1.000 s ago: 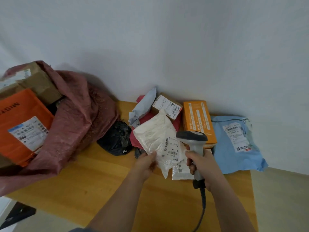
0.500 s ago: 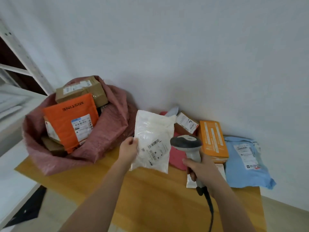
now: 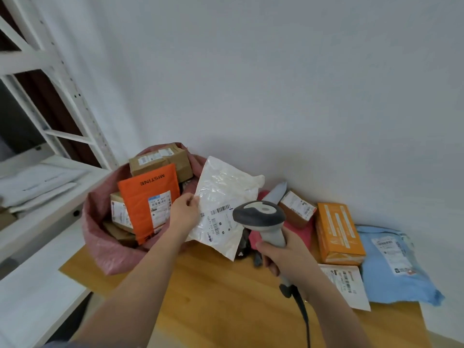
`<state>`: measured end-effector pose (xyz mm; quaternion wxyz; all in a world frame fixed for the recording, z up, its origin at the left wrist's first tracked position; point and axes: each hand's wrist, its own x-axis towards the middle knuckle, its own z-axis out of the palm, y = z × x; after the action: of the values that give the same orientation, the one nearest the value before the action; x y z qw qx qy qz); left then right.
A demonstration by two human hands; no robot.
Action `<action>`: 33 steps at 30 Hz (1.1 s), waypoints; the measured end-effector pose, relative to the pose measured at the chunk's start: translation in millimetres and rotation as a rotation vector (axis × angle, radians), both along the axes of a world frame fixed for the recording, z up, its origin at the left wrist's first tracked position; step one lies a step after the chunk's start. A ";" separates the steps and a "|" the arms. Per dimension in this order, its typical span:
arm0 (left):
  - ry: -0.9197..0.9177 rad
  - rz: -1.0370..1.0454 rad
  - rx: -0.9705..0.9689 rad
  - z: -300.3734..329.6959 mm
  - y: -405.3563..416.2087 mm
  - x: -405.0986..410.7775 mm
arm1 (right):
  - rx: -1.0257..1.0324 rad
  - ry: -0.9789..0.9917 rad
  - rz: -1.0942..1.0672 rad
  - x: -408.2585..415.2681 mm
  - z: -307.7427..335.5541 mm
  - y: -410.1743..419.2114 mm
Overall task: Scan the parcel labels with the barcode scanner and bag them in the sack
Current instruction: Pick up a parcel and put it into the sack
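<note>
My left hand (image 3: 184, 212) pinches the left edge of a white plastic parcel (image 3: 223, 197) and holds it up in the air, its barcode label facing me. The parcel hangs at the right rim of the reddish sack (image 3: 100, 237), which stands open on the table's left end with an orange MISTINE mailer (image 3: 148, 199) and brown boxes inside. My right hand (image 3: 283, 254) grips the handle of the grey barcode scanner (image 3: 259, 214), whose head sits just right of the parcel's label. Its black cable runs down toward me.
On the wooden table (image 3: 226, 297) lie an orange box (image 3: 337, 232), a blue mailer (image 3: 391, 262), a flat white labelled parcel (image 3: 346, 285), a small brown box (image 3: 296, 208) and a red parcel behind the scanner. A white metal shelf rack (image 3: 37, 177) stands at the left.
My left hand has lifted the white parcel off the pile and carried it left, up to the sack's rim. The scanner stayed beside the parcel. The view has swung left.
</note>
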<state>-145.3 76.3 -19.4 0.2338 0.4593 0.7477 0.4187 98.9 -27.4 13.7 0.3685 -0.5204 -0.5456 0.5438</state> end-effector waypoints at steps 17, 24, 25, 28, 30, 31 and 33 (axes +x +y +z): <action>-0.064 0.021 0.058 23.8 -6.5 -15.8 | 0.056 -0.053 -0.019 -13.6 16.3 -5.8; -0.073 0.025 0.057 26.2 -8.4 -16.4 | 0.050 -0.046 -0.018 -16.0 18.9 -6.5; -0.075 0.023 0.056 26.6 -8.9 -16.3 | 0.046 -0.049 -0.015 -15.9 18.8 -6.8; -0.084 0.024 0.056 27.3 -10.0 -17.2 | 0.032 -0.069 0.012 -15.6 20.0 -8.6; -0.086 0.023 0.060 28.0 -10.7 -18.5 | 0.022 -0.079 0.040 -15.4 22.4 -10.9; -0.086 0.021 0.064 28.9 -10.8 -19.0 | 0.019 -0.077 0.047 -15.1 24.1 -11.7; -0.079 0.025 0.069 30.7 -12.2 -19.8 | 0.013 -0.059 0.051 -13.8 26.7 -13.9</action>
<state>-165.1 64.0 11.2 0.2418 0.4407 0.7288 0.4649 85.1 -41.3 40.4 0.3416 -0.5196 -0.5727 0.5341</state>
